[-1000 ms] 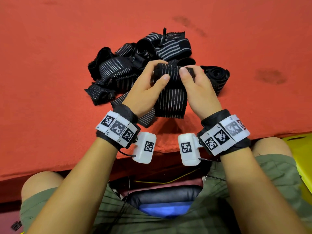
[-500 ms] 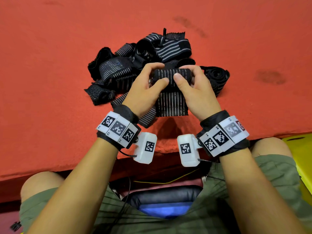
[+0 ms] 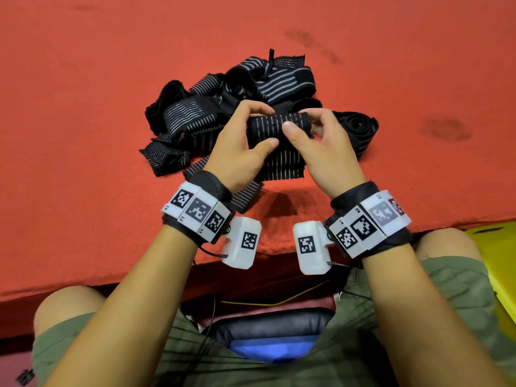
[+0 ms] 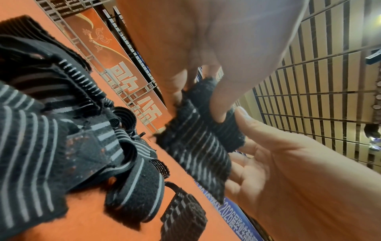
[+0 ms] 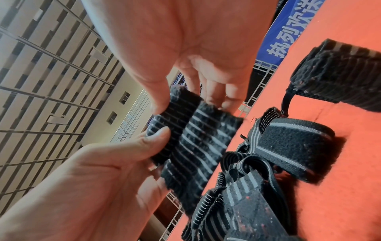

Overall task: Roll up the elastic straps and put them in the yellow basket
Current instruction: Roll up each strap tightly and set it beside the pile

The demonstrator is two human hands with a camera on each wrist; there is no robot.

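I hold a black elastic strap with thin white stripes (image 3: 276, 127) above the red table, partly rolled into a tight cylinder. Its loose tail (image 3: 282, 166) hangs down toward me. My left hand (image 3: 259, 127) pinches the roll's left end, thumb below and fingers over the top. My right hand (image 3: 300, 120) pinches the right end the same way. The left wrist view shows the roll and tail (image 4: 198, 146) between both hands, as does the right wrist view (image 5: 195, 138). A corner of the yellow basket (image 3: 497, 252) shows at the right edge, beside my knee.
A pile of loose striped straps (image 3: 212, 113) lies on the red cloth (image 3: 83, 135) just behind my hands. One coiled strap (image 3: 357, 129) lies to the right of them. The table's front edge (image 3: 111, 277) runs above my lap.
The roll has turned further in my fingers and the hanging tail has grown shorter. Both hands stay at the roll's ends, thumbs shifted on it.
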